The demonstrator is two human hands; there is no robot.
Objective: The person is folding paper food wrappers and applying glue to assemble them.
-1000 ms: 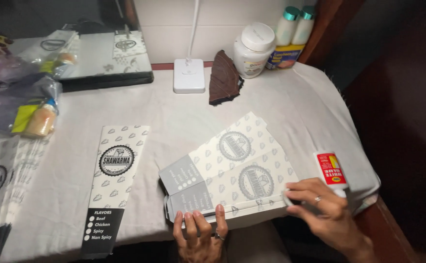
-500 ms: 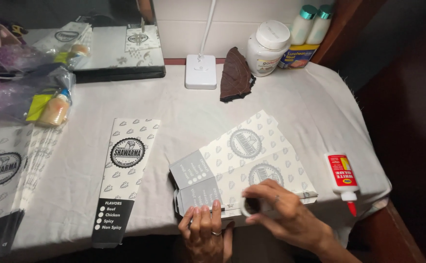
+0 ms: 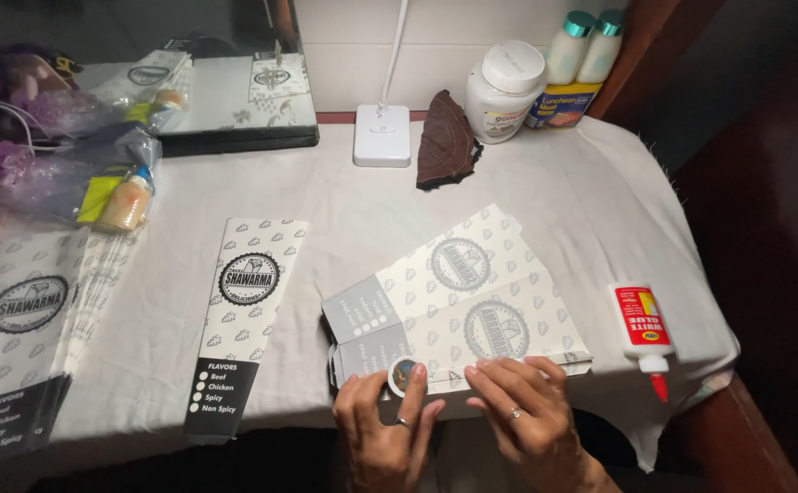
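At the near edge of the cloth-covered table lies a flattened paper box, printed with a small pattern and round emblems, its long side slanting away to the right and its grey end toward the left; it sits right in front of the person, likely so both hands can bear on its near flap from above. The left hand comes up from below the table edge, palm down, fingers loosely together, and its thumb and forefinger pinch a small round sticker roll that rests against the box's near left corner. The right hand lies just beside it, palm down, its fingers flat and slightly spread, pressing on the box's lower edge, which seems to keep the folded flap from springing up. A glue bottle with a red tip lies on its side to the right of the box, near the right hand but apart from it, within easy reach. To the left a long flat printed sleeve lies alone, and further left a stack of similar sleeves. At the back stand a white lamp base, a dark cloth and a white jar
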